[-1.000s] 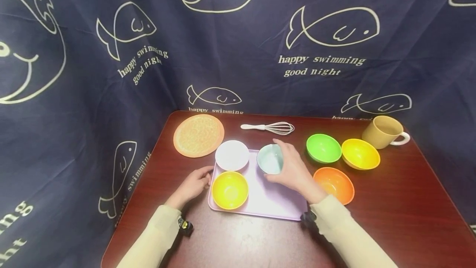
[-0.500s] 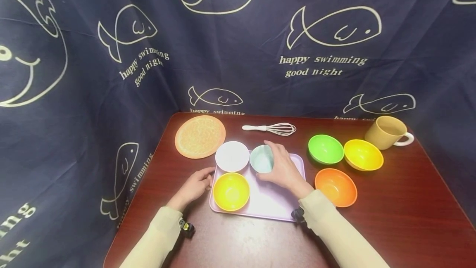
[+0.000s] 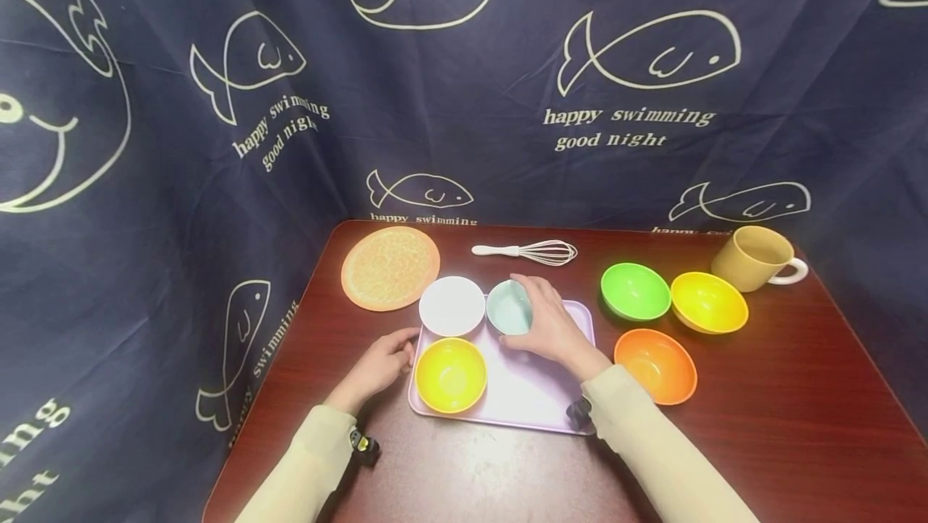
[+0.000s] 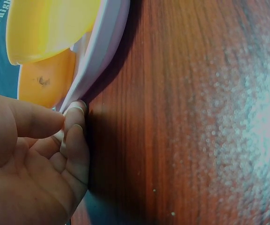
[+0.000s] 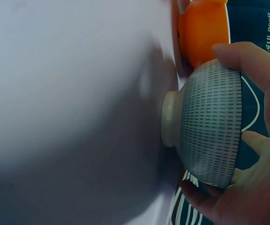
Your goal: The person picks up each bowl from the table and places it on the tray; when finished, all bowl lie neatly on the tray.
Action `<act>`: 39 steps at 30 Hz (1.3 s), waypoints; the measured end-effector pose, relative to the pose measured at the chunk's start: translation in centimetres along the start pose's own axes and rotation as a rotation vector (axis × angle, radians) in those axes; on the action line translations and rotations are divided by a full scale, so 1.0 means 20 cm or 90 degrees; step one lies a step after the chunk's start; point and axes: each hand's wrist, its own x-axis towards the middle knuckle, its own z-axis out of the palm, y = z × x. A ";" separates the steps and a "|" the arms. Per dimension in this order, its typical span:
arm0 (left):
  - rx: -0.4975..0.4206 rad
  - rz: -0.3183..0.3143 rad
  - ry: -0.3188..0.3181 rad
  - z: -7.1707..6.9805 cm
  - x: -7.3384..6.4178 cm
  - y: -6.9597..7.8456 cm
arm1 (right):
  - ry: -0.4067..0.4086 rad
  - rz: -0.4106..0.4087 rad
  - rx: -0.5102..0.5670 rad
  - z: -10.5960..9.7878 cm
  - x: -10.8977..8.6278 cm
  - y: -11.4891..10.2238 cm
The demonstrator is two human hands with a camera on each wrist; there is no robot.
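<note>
My right hand grips a small pale-blue bowl, thumb and fingers spread across its rim. The right wrist view shows its dashed outside and white foot ring close over the lilac tray. At the tray's left edge, my left hand pinches the rim between thumb and fingers. On the tray's left side, a bowl with a white inside stands at the back, its outside orange in the wrist views. A yellow bowl stands in front of it.
Right of the tray stand a green bowl, another yellow bowl and an orange bowl. A tan mug is at the back right. Behind the tray lie a white whisk and a round orange mat.
My right hand has moved the pale-blue bowl left across the tray, close beside the white-inside bowl, and it barely shifts in the last half second. My left hand stays at the tray edge.
</note>
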 end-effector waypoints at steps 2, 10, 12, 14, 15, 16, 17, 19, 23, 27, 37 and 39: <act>0.002 0.001 0.000 0.00 0.00 0.00 | -0.004 0.001 -0.007 -0.01 -0.01 0.00; 0.011 0.008 0.004 0.00 0.00 -0.01 | 0.015 -0.025 -0.058 -0.10 -0.08 -0.02; 0.013 0.010 0.005 0.00 0.00 -0.01 | 0.031 -0.037 -0.066 -0.14 -0.11 -0.03; 0.015 0.008 0.004 0.01 0.00 -0.02 | 0.041 -0.041 -0.069 -0.19 -0.15 -0.03; 0.014 0.008 0.005 0.00 0.00 -0.02 | 0.044 -0.043 -0.070 -0.21 -0.17 -0.03; 0.014 0.007 0.006 0.00 0.00 -0.02 | 0.045 -0.045 -0.070 -0.23 -0.19 -0.03; 0.013 0.008 0.006 0.00 0.00 -0.02 | 0.046 -0.045 -0.073 -0.25 -0.21 -0.03; 0.013 0.006 0.004 0.00 0.00 -0.01 | 0.046 -0.040 -0.074 -0.29 -0.26 -0.03; 0.015 0.010 0.006 0.00 0.00 -0.01 | 0.061 -0.027 -0.078 -0.38 -0.36 0.00; 0.017 0.013 0.005 0.00 -0.01 0.00 | 0.092 0.003 -0.107 -0.46 -0.48 0.09; 0.012 0.012 0.013 0.01 -0.01 0.02 | 0.154 0.064 -0.107 -0.51 -0.70 0.34; 0.012 0.010 0.012 0.01 -0.01 0.03 | 0.153 0.079 -0.106 -0.50 -0.72 0.38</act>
